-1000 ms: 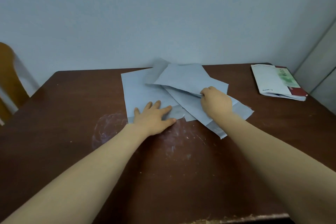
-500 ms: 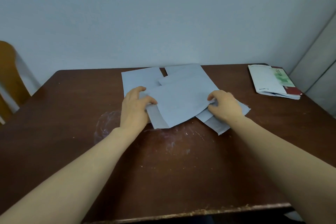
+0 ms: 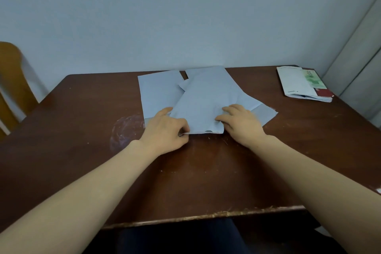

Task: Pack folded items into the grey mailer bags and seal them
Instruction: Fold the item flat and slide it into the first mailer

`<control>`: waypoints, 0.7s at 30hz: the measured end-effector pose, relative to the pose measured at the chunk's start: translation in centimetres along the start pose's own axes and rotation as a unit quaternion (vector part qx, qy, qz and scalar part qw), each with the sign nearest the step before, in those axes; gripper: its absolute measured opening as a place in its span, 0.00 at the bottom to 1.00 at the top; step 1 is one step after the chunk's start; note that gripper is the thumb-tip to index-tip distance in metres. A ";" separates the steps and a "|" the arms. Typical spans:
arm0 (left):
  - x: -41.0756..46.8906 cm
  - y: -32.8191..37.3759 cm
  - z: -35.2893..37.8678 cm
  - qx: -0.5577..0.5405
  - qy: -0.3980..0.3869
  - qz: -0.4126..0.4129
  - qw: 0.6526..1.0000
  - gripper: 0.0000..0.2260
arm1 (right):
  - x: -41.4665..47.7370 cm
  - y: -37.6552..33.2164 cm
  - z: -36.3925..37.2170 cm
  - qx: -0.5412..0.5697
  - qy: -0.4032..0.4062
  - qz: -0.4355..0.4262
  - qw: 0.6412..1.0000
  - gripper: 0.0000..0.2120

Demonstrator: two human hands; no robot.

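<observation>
The top grey bag (image 3: pixel 206 105) lies flat on the brown table (image 3: pixel 206 171), and both hands are at its near end. The left hand (image 3: pixel 165 128) is at the near left corner of the top grey bag. Its fingers are curled in, and the thumb and a finger pinch that corner tight. The right hand (image 3: pixel 241 123) is at the near right corner of the top grey bag. Its palm faces down, and its fingers (image 3: pixel 228 109) lie almost straight on top of the bag. They press on it and do not wrap round it. A small dark slit shows on the near edge of the top grey bag, between the two hands. More grey bags lie under the top grey bag. The left bag (image 3: pixel 158 93) sticks out on its left side. The right bag (image 3: pixel 266 112) sticks out on its right side, past the right hand. The back bag (image 3: pixel 206 72) peeks out behind it. A white smudge (image 3: pixel 127 130) is on the wood just left of the top grey bag, beside the left hand. A pile of papers (image 3: pixel 299 84) lies far to the right of the top grey bag, well apart from it. A wooden chair (image 3: pixel 12 80) stands far to the left of the top grey bag.
</observation>
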State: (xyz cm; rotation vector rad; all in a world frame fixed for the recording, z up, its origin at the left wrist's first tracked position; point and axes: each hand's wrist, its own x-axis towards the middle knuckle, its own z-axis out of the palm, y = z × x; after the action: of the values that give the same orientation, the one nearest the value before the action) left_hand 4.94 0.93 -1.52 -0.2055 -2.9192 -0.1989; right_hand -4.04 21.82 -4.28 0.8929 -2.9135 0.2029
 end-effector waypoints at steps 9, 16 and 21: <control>-1.1 -0.3 0.2 -0.025 -0.186 0.038 0.982 0.30 | -2.4 0.7 -1.3 0.071 -0.081 -0.046 0.993 0.18; -1.6 -2.1 0.4 -0.091 -0.132 0.012 0.987 0.26 | -3.1 2.0 -1.0 0.204 -0.059 0.018 0.977 0.17; -1.6 -2.1 -0.4 -0.115 -0.060 0.039 0.991 0.10 | -2.9 2.1 -2.0 0.367 -0.034 0.075 0.927 0.12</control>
State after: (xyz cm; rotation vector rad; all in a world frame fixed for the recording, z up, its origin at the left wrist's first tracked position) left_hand 6.29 -1.37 -1.75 -0.3803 -2.9950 -0.5280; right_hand -2.73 25.51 -2.86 0.7308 -2.9713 1.3624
